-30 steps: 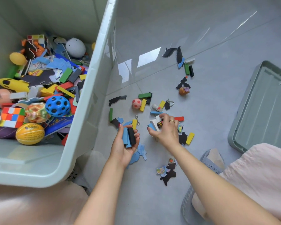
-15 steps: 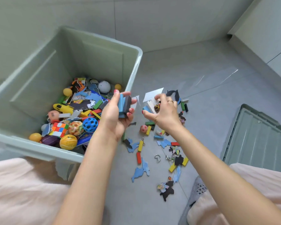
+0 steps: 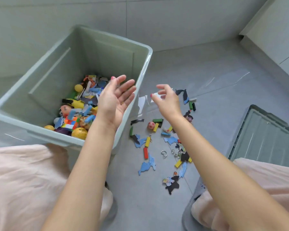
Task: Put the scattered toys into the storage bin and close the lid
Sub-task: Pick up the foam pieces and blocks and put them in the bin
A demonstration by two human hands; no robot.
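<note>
Green plastic storage bin (image 3: 40,90) sits on the grey tiled floor (image 3: 207,72), lid off, already holding a heap of mixed toys at its bottom. Left hand (image 3: 115,97) hovers over the bin's right rim, palm up, fingers spread, grip released, nothing in it. Right hand (image 3: 167,99) hangs just right of the rim over the floor, fingers loosely curved, grip also empty. Scattered toys on the floor beside the bin: small red-spotted ball (image 3: 151,125), red block (image 3: 145,153), blue flat cut-outs (image 3: 147,165), metal ring (image 3: 164,154), black cut-out (image 3: 173,188); many more near them. Lid (image 3: 264,139) lies on the floor, well apart to the right. Risks, as judged: thin cut-outs lie flat and may resist pinching off smooth tile; the ball may roll away if nudged; handfuls released near the rim could spill outside; pieces under the arms or knees may be missed before the lid goes on.
</note>
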